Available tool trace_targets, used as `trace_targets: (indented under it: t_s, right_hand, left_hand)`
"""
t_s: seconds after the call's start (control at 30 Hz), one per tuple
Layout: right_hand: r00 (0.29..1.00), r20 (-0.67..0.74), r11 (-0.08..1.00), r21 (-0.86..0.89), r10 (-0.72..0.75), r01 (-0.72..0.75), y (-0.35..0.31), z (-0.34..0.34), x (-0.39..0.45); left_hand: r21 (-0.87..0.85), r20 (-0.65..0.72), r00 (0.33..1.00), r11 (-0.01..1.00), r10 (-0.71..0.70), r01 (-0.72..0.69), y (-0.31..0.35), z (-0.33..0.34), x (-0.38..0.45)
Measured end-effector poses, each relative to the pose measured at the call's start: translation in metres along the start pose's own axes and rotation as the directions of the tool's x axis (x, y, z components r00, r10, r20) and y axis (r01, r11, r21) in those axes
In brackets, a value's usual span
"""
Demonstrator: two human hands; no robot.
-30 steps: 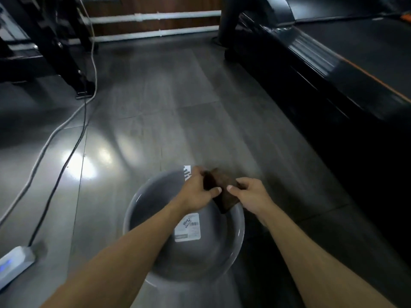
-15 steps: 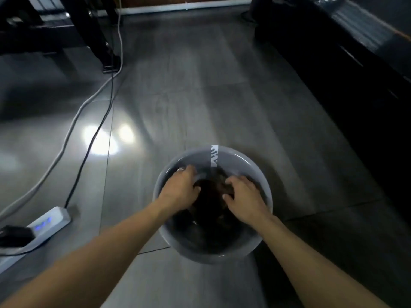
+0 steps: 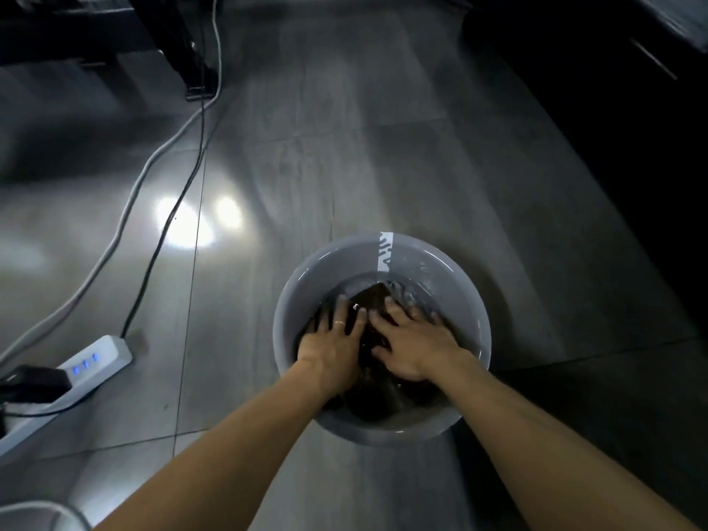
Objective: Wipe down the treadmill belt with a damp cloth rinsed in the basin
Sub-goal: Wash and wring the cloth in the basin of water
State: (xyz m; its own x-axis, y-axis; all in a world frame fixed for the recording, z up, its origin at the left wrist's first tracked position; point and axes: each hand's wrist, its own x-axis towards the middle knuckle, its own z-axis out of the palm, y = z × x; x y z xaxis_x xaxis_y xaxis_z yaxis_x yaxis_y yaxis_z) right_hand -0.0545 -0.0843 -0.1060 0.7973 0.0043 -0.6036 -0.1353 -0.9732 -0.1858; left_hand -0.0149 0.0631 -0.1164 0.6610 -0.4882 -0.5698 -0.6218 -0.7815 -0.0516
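Both hands are down in the basin (image 3: 285,331), seen from the head camera looking down along the bare forearms. In that view the left hand (image 3: 332,344) lies palm down with its fingers spread and nearly straight, a ring on one of them, pressing on the dark cloth (image 3: 373,300) under the water. The right hand (image 3: 415,344) lies just beside it, also palm down with fingers splayed and straight, pressing the same cloth; neither hand curls round it. The cloth is sunk in the water, its far corner showing beyond the fingertips and more of it dark below the wrists at the near side of the basin.

The basin is round and grey, with a white label strip (image 3: 385,252) running down its far inner wall, and it stands on the grey tiled floor (image 3: 344,147). Towards the left edge of the floor lies a white power strip (image 3: 76,371) with blue lights, and a white cable (image 3: 126,208) and a black cable (image 3: 168,224) run from it to the far left corner. A dark machine base (image 3: 613,128) fills the right edge.
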Motion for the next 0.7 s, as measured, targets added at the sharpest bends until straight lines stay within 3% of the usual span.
trace_targets:
  t_s: [0.1,0.2,0.27,0.33,0.4,0.43,0.47,0.5,0.53,0.63,0.7]
  right_hand:
    - [0.95,-0.276,0.939,0.34,0.144,-0.044,0.001,-0.007,0.004]
    - [0.923,-0.202,0.726,0.679,0.328,-0.109,-0.006,-0.002,0.012]
    - [0.94,-0.078,0.581,0.802,0.333,-0.139,-0.009,0.002,0.016]
    - [0.95,-0.017,0.384,0.917,0.312,-0.109,-0.008,-0.001,0.012]
    - [0.938,-0.02,0.2,0.978,0.346,-0.053,-0.006,-0.008,0.004]
    - [0.932,-0.044,0.155,0.988,0.361,-0.013,-0.007,-0.012,0.0]
    - [0.929,-0.082,0.17,0.985,0.362,0.02,-0.009,-0.013,-0.004]
    - [0.923,-0.148,0.234,0.97,0.355,0.066,-0.014,-0.013,-0.008]
    - [0.908,-0.22,0.326,0.94,0.357,0.1,-0.018,-0.01,-0.008]
    - [0.85,-0.322,0.527,0.847,0.417,0.063,-0.024,-0.003,-0.002]
    - [0.851,-0.323,0.629,0.777,0.414,-0.01,-0.016,-0.004,0.003]
  left_hand:
    - [-0.126,-0.114,0.978,0.979,-0.172,0.157,0.007,-0.014,-0.007]
    - [-0.387,-0.055,0.969,0.9,-0.239,0.2,0.003,-0.013,-0.001]
    - [-0.632,0.012,0.965,0.746,-0.263,0.211,0.001,-0.012,0.0]
    - [-0.851,0.013,0.958,0.5,-0.285,0.16,0.0,-0.013,-0.001]
    - [-0.995,0.07,0.957,0.052,-0.282,0.088,-0.001,-0.015,-0.003]
    - [-0.978,0.125,0.962,-0.192,-0.242,0.079,-0.001,-0.019,-0.005]
    - [-0.917,0.177,0.967,-0.387,-0.186,0.093,0.001,-0.024,-0.005]
    - [-0.871,0.22,0.963,-0.476,-0.153,0.124,0.005,-0.029,-0.005]
    - [-0.855,0.24,0.959,-0.5,-0.149,0.137,0.009,-0.033,-0.003]
    - [-0.906,0.213,0.953,-0.409,-0.216,0.11,0.021,-0.037,-0.001]
    - [-0.921,0.176,0.959,-0.381,-0.22,0.082,0.021,-0.032,0.0]
